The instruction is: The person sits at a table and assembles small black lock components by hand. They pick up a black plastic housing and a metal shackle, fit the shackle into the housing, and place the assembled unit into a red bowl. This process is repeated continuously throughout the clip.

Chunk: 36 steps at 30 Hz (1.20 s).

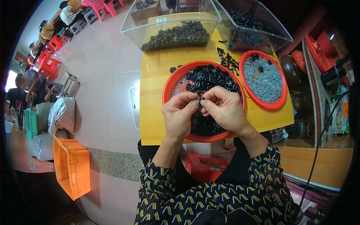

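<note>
Both hands meet over a round red tray (167, 79) heaped with small black plastic parts (210, 77), many of them oval with two holes. My left hand (180, 112) pinches a tiny dark piece (201, 98) between thumb and forefinger. From the other side my right hand (224, 108) pinches at the same spot, thumb and forefinger closed. The fingertips hide most of the piece, so its exact kind does not show. To the right, a smaller red tray (287, 90) holds a pile of silver screws (262, 80) with a few black bits on top.
On the yellow table (152, 127), loose black pegs (227, 62) lie between the trays. Clear bins (176, 23) of black parts stand at the back. An orange crate (73, 167) and sacks (62, 114) sit on the floor at left. A black cable (318, 138) hangs at right.
</note>
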Each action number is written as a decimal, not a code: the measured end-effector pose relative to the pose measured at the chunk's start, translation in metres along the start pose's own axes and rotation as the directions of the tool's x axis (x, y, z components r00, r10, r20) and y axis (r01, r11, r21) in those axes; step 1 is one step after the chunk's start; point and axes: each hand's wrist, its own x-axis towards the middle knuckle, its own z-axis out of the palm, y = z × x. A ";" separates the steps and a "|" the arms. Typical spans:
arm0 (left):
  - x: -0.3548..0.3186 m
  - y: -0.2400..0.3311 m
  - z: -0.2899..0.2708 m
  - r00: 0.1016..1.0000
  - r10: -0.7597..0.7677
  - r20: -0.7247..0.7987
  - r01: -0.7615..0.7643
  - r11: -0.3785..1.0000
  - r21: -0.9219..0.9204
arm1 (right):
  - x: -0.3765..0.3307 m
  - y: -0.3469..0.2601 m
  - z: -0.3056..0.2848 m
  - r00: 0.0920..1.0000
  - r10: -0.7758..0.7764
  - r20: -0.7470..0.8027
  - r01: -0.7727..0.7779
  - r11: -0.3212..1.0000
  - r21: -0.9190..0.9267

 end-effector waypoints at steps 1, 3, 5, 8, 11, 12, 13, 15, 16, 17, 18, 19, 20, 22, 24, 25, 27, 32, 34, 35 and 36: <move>0.000 0.000 0.000 1.000 0.008 0.006 -0.008 1.000 0.015 | 0.000 0.000 0.000 1.000 -0.010 -0.015 0.010 1.000 0.010; 0.000 0.000 0.000 0.999 0.032 0.014 -0.033 0.998 0.058 | 0.000 0.000 0.001 0.999 -0.027 -0.041 0.029 0.999 0.033; 0.000 0.001 0.002 0.998 0.063 0.019 -0.065 0.991 0.114 | 0.002 0.001 0.002 0.999 -0.029 -0.020 0.030 0.998 0.054; 0.002 0.001 0.003 0.999 0.054 0.002 -0.054 0.987 0.151 | 0.005 0.005 0.000 1.000 -0.029 0.000 0.029 0.995 0.099; 0.005 0.011 0.008 1.000 0.014 0.004 -0.014 0.984 0.176 | 0.008 0.005 -0.005 1.000 -0.009 0.014 0.006 0.975 0.222; 0.006 0.015 0.008 1.000 -0.001 0.004 0.001 0.987 0.163 | 0.009 0.002 -0.008 1.000 0.000 0.021 -0.006 0.962 0.273; 0.008 0.014 0.000 0.999 0.049 -0.012 -0.044 0.963 0.267 | 0.009 -0.004 -0.014 0.999 -0.006 0.038 -0.003 0.971 0.238; 0.010 0.024 -0.012 0.983 0.146 0.112 -0.184 0.732 0.656 | 0.012 -0.003 -0.024 1.000 0.006 0.028 -0.013 0.965 0.261; 0.011 0.027 -0.017 0.967 0.170 0.188 -0.252 0.554 0.794 | 0.013 -0.002 -0.029 1.000 0.013 0.021 -0.018 0.962 0.271; 0.010 0.032 -0.016 0.982 0.072 0.175 -0.187 0.502 0.844 | 0.013 -0.003 -0.032 1.000 0.009 0.003 -0.009 0.960 0.280; 0.009 0.032 -0.018 0.974 0.037 0.225 -0.218 0.431 0.875 | 0.013 -0.003 -0.034 1.000 0.008 0.002 -0.008 0.966 0.260; 0.009 0.031 -0.019 0.963 -0.002 0.271 -0.252 0.359 0.898 | 0.014 -0.002 -0.036 1.000 0.008 0.000 -0.007 0.971 0.239; 0.008 0.031 -0.020 0.949 -0.045 0.313 -0.288 0.286 0.914 | 0.014 -0.002 -0.037 1.000 0.007 -0.002 -0.007 0.976 0.219; 0.006 0.034 -0.013 0.936 -0.107 0.336 -0.310 0.206 0.928 | 0.013 0.000 -0.039 1.000 0.014 -0.003 -0.013 0.979 0.205; 0.006 0.029 -0.016 0.919 -0.168 0.355 -0.336 0.134 0.932 | 0.012 0.001 -0.040 1.000 0.026 -0.003 -0.025 0.988 0.154; 0.006 0.027 -0.015 0.917 -0.176 0.358 -0.338 0.135 0.932 | 0.012 0.002 -0.040 0.999 0.034 -0.003 -0.034 0.993 0.109; 0.005 0.024 -0.011 0.911 -0.190 0.366 -0.344 0.139 0.929 | 0.012 0.003 -0.040 1.000 0.026 -0.005 -0.025 0.998 0.064; 0.006 0.019 -0.011 0.920 -0.145 0.363 -0.304 0.319 0.898 | 0.013 0.012 -0.041 0.998 -0.069 -0.003 0.069 0.994 0.084; 0.007 0.018 -0.011 0.948 -0.147 0.283 -0.169 0.521 0.837 | 0.013 0.010 -0.041 1.000 -0.006 -0.001 0.006 0.991 0.134; 0.006 0.020 -0.008 0.959 -0.195 0.208 -0.032 0.653 0.757 | 0.012 0.009 -0.041 1.000 0.025 0.001 -0.025 0.987 0.158; 0.004 0.022 -0.006 0.958 -0.252 0.139 0.106 0.758 0.644 | 0.012 0.008 -0.040 0.999 0.039 0.004 -0.039 0.985 0.170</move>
